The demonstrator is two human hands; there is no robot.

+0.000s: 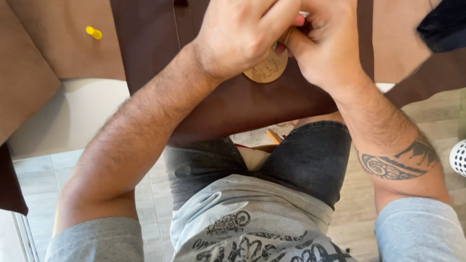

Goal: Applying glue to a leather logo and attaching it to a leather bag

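Note:
My left hand (240, 36) and my right hand (327, 46) meet at the top of the view over a dark brown sheet (242, 106) that hangs over my lap. Both hands pinch a small round tan wooden disc (267, 68) with engraved marks; most of it shows below my left fingers. A bit of pink and green shows between the fingers, too hidden to identify. My right forearm carries a dark tattoo.
A small yellow piece (93, 32) lies on a tan sheet (63, 43) at upper left. A white surface (68, 116) sits below it. A dark blue object (444, 24) is at upper right, a white perforated object (458, 157) at the right edge. Tiled floor below.

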